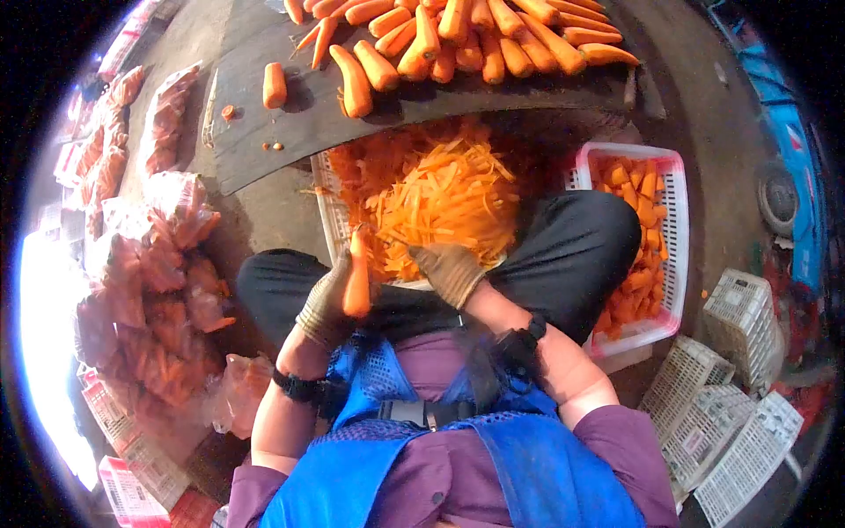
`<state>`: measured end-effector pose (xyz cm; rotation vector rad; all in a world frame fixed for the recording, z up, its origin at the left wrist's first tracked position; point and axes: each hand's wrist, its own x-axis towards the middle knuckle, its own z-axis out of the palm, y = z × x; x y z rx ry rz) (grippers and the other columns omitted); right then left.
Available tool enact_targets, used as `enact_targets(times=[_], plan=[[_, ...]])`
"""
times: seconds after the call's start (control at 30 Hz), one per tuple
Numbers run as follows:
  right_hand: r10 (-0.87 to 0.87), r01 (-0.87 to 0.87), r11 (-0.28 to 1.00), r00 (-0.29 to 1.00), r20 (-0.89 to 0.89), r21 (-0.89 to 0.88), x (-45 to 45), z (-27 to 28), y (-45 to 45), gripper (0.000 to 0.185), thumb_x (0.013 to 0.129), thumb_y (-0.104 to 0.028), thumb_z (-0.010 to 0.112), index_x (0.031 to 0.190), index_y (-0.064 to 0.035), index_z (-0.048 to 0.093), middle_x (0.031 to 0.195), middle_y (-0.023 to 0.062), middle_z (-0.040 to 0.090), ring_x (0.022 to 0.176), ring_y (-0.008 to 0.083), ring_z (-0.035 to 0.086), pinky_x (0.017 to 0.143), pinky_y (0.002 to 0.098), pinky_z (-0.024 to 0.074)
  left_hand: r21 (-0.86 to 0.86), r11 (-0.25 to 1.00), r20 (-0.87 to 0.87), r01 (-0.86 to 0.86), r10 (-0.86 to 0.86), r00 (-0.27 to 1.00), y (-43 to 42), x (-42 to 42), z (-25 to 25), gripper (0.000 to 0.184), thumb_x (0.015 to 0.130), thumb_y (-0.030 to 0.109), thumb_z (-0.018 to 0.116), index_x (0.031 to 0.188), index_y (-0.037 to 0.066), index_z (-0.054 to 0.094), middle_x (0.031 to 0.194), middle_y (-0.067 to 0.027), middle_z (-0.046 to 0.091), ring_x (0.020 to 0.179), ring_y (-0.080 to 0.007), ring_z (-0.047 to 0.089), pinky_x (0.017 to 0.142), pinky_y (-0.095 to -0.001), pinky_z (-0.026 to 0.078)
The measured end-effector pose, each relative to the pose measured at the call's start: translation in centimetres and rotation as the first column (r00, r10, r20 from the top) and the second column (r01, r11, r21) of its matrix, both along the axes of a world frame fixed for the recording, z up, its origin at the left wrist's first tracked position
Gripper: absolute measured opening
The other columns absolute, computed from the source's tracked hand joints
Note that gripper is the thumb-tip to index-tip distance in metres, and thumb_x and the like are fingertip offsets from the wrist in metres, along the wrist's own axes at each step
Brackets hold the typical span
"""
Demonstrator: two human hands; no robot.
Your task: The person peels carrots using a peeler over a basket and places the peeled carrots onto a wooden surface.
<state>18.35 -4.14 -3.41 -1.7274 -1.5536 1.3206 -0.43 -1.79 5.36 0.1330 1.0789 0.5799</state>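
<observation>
My left hand (329, 302), in a knitted work glove, is wrapped round a carrot (357, 280) that stands nearly upright in front of my lap. My right hand (452, 271), gloved too, is closed to the right of the carrot. A thin dark tip (398, 239) points from its fingers toward the carrot; what kind of tool it belongs to is too small to tell. Just beyond both hands, a heap of orange carrot strips (444, 198) fills a pale crate (326, 198) between my legs.
Many whole carrots (466, 44) lie on a dark board (251, 132) ahead. At right, a pink-and-white basket (676, 238) holds carrot pieces (647, 255). Bagged carrots (150, 299) are piled at left. White crates (704, 414) and a blue vehicle (783, 132) stand further right.
</observation>
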Motion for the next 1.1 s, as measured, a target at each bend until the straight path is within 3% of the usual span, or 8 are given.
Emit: enact_targets(times=[0.1, 0.2, 0.5, 0.6, 0.67, 0.93, 1.03, 1.1], plan=[[0.053, -0.053, 0.999, 0.999, 0.000, -0.008, 0.0, 1.4, -0.3, 0.061, 0.083, -0.057, 0.034, 0.068, -0.0031, 0.058, 0.060, 0.0197, 0.054, 0.058, 0.0357, 0.052, 0.055, 0.0419, 0.0393, -0.586, 0.789, 0.518, -0.185, 0.541, 0.663, 1.2, -3.5, -7.7, 0.029, 0.088, 0.033, 0.044, 0.100, 0.008, 0.050, 0.083, -0.0042, 0.053, 0.076, -0.0149, 0.051, 0.071, -0.0253, 0.043], [0.055, -0.058, 0.998, 0.996, -0.064, -0.038, 0.4, 2.4, -0.5, 0.060, 0.083, -0.057, 0.033, 0.069, -0.0036, 0.059, 0.061, 0.0194, 0.054, 0.059, 0.0359, 0.053, 0.055, 0.0419, 0.0397, 0.066, 0.996, 0.580, 0.053, -0.082, 0.810, 2.3, -2.4, -6.4, 0.029, 0.089, 0.031, 0.040, 0.105, 0.009, 0.051, 0.098, -0.0065, 0.054, 0.094, -0.0182, 0.049, 0.085, -0.0275, 0.039], [0.091, -0.094, 0.993, 0.995, 0.049, 0.075, -0.2, 0.5, -1.0, 0.056, 0.085, -0.052, 0.036, 0.066, -0.0034, 0.056, 0.057, 0.0163, 0.051, 0.058, 0.0327, 0.053, 0.053, 0.0393, 0.0393, -0.157, 0.974, 0.042, -0.165, 0.174, 0.984, 4.1, 3.2, -1.8, 0.031, 0.085, 0.033, 0.050, 0.100, 0.006, 0.052, 0.079, -0.0051, 0.058, 0.064, -0.0165, 0.055, 0.057, -0.0292, 0.048], [0.078, -0.083, 0.995, 0.994, 0.080, 0.058, 0.0, 1.3, -0.8, 0.057, 0.085, -0.053, 0.035, 0.066, -0.0033, 0.056, 0.058, 0.0171, 0.051, 0.058, 0.0331, 0.053, 0.053, 0.0396, 0.0393, -0.044, 0.997, 0.174, -0.069, 0.076, 0.982, 3.7, 1.4, -4.5, 0.038, 0.081, 0.033, 0.057, 0.106, 0.007, 0.050, 0.090, -0.0039, 0.056, 0.081, -0.0151, 0.053, 0.073, -0.0239, 0.043], [0.051, -0.057, 0.995, 0.996, 0.071, 0.081, 0.0, 0.9, -0.9, 0.058, 0.084, -0.054, 0.035, 0.066, -0.0026, 0.056, 0.059, 0.0179, 0.052, 0.058, 0.0335, 0.052, 0.053, 0.0398, 0.0390, 0.376, 0.841, -0.263, 0.390, -0.306, 0.915, 2.5, 0.0, -4.3, 0.034, 0.083, 0.034, 0.054, 0.102, 0.007, 0.051, 0.083, -0.0022, 0.055, 0.074, -0.0137, 0.052, 0.068, -0.0230, 0.043], [-0.073, 0.073, 0.997, 0.997, -0.012, 0.000, 0.0, 0.3, 0.1, 0.054, 0.084, -0.049, 0.043, 0.064, -0.0001, 0.054, 0.054, 0.0178, 0.048, 0.051, 0.0302, 0.046, 0.050, 0.0383, 0.0363, -0.053, 0.997, 0.022, -0.056, 0.057, 0.998, -0.5, -0.8, -0.4, 0.032, 0.088, 0.031, 0.046, 0.100, 0.002, 0.052, 0.080, -0.0065, 0.055, 0.079, -0.0157, 0.054, 0.067, -0.0243, 0.045], [-0.045, 0.049, 0.997, 0.996, -0.073, 0.055, -0.1, 1.3, -0.4, 0.052, 0.083, -0.047, 0.045, 0.065, -0.0003, 0.055, 0.054, 0.0178, 0.048, 0.050, 0.0296, 0.046, 0.049, 0.0375, 0.0362, -0.918, 0.362, 0.215, -0.162, 0.797, 0.564, 1.7, -3.1, -5.5, 0.038, 0.084, 0.041, 0.050, 0.094, 0.004, 0.052, 0.075, -0.0041, 0.054, 0.064, -0.0147, 0.053, 0.057, -0.0242, 0.045], [-0.026, 0.030, 0.999, 0.994, -0.105, 0.035, 0.1, 1.3, -0.7, 0.050, 0.083, -0.046, 0.046, 0.065, -0.0005, 0.056, 0.054, 0.0178, 0.048, 0.050, 0.0295, 0.047, 0.048, 0.0372, 0.0364, -0.998, 0.032, 0.050, 0.059, 0.942, 0.331, 2.6, -4.1, -8.8, 0.039, 0.082, 0.043, 0.051, 0.092, 0.005, 0.052, 0.073, -0.0035, 0.054, 0.060, -0.0146, 0.053, 0.054, -0.0244, 0.045]])
